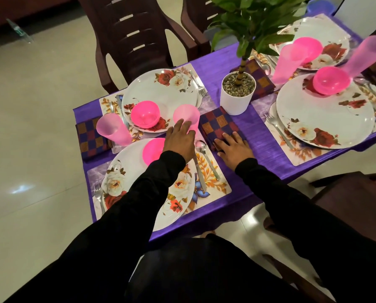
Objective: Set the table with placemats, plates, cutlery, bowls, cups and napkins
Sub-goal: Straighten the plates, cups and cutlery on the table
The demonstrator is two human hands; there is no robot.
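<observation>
While our left hand (179,136) wraps around the pink cup (187,117) beside the near plate (139,182), our right hand (235,147) lies flat, fingers spread, on the checked napkin (219,125) near the plant pot (237,95).

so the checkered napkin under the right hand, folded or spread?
Folded: the napkin is a compact thick rectangle on the purple cloth, right hand flat on its near end.
</observation>
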